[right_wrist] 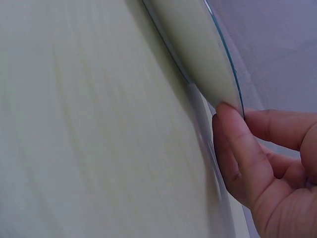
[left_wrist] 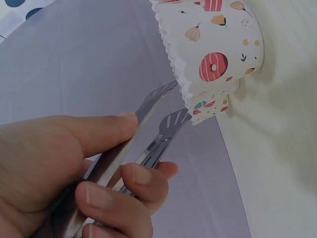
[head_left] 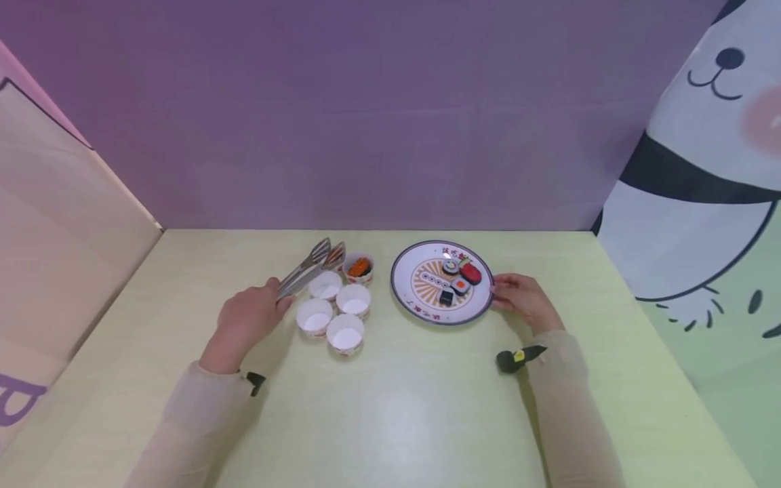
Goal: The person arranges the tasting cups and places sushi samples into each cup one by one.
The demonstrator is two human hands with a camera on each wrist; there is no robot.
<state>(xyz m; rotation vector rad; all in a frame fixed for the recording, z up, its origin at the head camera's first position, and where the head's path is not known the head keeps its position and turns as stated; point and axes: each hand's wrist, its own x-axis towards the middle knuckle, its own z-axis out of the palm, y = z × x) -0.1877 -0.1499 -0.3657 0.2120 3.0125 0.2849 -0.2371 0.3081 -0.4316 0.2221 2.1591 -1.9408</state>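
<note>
Bare tabletop (head_left: pixel 390 413) opens a broad lane through the lower centre of the head view, between two pale sleeves (head_left: pixel 564 407) (a black wrist device (head_left: pixel 508 362) juts in from the one at lower right). At mid-frame, only a slim gap parts five bunched paper cups (head_left: pixel 354 298) from the plate (head_left: pixel 404 298). Tongs (head_left: pixel 302 280) in the left hand (head_left: pixel 251 317) obstruct the cups' upper left, while the right hand (head_left: pixel 523 299) blocks the plate's right rim. Sushi pieces (head_left: pixel 460 285) crowd the plate's right half; its left side offers room. A purple backdrop (head_left: pixel 390 122) walls off the top.
</note>
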